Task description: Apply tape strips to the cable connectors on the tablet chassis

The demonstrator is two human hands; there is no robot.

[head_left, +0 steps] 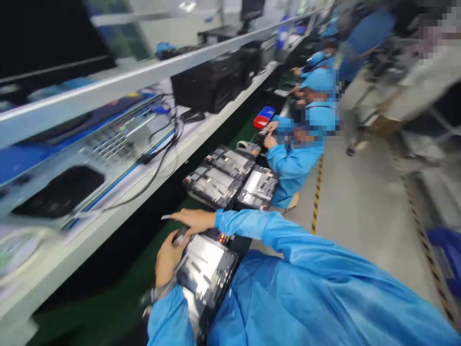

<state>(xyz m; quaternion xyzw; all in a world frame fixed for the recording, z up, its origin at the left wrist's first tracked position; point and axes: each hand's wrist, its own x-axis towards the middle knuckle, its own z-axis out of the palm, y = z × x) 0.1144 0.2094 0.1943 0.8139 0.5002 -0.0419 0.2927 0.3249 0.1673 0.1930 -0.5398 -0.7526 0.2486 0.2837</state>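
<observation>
The left hand (167, 257) curls around a corner of the silver-and-black unit (203, 264) close to the person's body, though whether its fingers clamp on it cannot be told. The right hand (196, 220), just above that corner, has its fingers together on a thin pale piece (166, 217). Similar units (216, 185) lie farther along the green bench surface (144, 269), near a co-worker (297, 163).

Black cables (175, 132) on the white shelf (144, 194), red-and-blue box (264, 117), striped floor tape (317, 197).
</observation>
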